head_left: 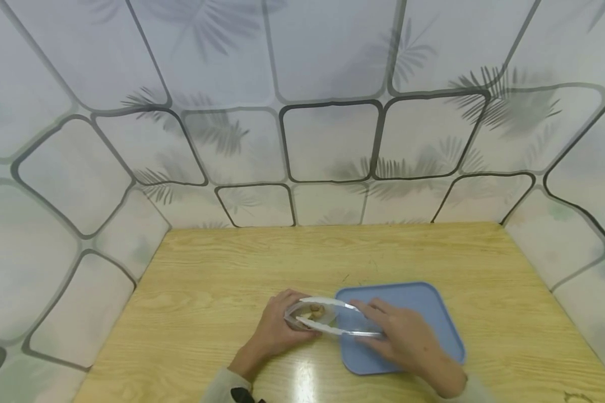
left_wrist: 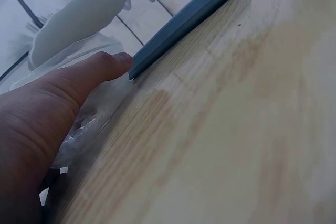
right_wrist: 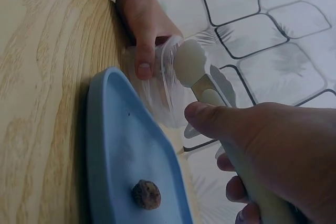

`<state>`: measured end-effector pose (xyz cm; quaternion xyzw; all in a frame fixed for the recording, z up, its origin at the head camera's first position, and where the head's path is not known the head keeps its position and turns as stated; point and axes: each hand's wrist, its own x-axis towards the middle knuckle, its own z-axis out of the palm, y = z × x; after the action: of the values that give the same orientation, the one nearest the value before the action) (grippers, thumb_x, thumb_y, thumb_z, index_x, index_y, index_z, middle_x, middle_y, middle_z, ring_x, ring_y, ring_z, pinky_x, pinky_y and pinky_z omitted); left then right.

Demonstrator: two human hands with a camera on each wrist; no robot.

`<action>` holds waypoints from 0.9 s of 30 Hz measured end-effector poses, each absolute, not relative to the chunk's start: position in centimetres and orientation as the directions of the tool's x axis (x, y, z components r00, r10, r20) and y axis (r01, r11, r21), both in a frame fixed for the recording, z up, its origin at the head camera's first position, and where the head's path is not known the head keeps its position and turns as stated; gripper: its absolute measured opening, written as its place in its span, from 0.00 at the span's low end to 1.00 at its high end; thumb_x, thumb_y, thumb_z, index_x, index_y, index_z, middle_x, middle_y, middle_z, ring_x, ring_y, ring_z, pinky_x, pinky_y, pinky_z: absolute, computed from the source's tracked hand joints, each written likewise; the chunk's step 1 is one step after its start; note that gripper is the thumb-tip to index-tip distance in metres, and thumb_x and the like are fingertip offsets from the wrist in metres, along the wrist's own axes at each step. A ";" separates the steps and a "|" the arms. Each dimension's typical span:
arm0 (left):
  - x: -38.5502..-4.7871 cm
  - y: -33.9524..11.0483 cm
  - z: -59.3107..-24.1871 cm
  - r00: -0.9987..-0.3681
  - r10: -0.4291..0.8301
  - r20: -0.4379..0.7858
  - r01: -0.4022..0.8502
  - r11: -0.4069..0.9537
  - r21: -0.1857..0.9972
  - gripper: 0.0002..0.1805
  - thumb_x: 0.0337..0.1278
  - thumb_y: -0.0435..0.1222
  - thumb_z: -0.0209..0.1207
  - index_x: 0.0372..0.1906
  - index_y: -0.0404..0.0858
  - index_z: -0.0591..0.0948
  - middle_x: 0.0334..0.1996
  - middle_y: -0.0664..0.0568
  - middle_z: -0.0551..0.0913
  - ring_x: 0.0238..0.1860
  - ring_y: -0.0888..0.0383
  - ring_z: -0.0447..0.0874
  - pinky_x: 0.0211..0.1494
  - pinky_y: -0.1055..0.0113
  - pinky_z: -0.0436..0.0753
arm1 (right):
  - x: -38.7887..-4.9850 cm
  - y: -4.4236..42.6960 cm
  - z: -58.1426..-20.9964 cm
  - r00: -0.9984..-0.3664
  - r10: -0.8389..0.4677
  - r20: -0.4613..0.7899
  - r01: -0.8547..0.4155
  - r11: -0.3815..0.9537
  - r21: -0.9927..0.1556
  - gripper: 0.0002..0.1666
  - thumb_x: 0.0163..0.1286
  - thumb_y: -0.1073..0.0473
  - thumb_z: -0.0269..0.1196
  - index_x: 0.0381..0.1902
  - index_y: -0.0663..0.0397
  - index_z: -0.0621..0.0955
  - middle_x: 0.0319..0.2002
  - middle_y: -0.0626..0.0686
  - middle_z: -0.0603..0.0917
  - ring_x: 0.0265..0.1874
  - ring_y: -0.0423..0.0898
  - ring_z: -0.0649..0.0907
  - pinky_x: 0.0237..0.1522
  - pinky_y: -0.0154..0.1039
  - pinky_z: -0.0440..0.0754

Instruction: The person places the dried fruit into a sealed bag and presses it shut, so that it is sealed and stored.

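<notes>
Two hands are working: the left hand [head_left: 277,323] is curling round a clear container [right_wrist: 157,98] just beside the blue tray's [head_left: 443,330] left edge; the right hand [head_left: 404,334] is gripping tongs [head_left: 336,331] (tips parted) at its mouth, tabletop [head_left: 262,257] stretching beyond.

Tons of room on the left half of the surface [head_left: 206,280], plus a strip between the blue tray [head_left: 408,294] and the back wall [head_left: 327,201], so a hand could slide through either. Middle's the jam, tbh: left grip [head_left: 279,322] wrapped round the clear container [right_wrist: 160,95], tongs [head_left: 333,331] reaching across its mouth, right grip [head_left: 403,333] blocking the tray from above. Barely a gap between container and tray. There's a brown lump [right_wrist: 147,194] sitting on the tray too.
</notes>
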<state>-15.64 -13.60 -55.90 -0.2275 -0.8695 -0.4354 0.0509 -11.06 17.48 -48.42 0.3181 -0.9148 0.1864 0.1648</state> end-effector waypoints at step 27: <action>-15.6 -13.6 -55.9 -0.914 0.333 0.232 0.387 0.541 0.747 0.37 0.40 0.56 0.86 0.61 0.56 0.87 0.55 0.66 0.88 0.53 0.67 0.81 0.64 0.61 0.73 | -8.3 21.9 -49.4 -0.805 -0.427 0.411 -0.563 0.768 -0.306 0.41 0.54 0.50 0.85 0.67 0.47 0.86 0.43 0.39 0.87 0.30 0.24 0.73 0.28 0.28 0.74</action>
<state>-15.59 -13.60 -55.88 -0.2055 -0.8771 -0.4330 0.0311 -8.35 21.93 -49.41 0.2673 -0.9263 0.2115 0.1608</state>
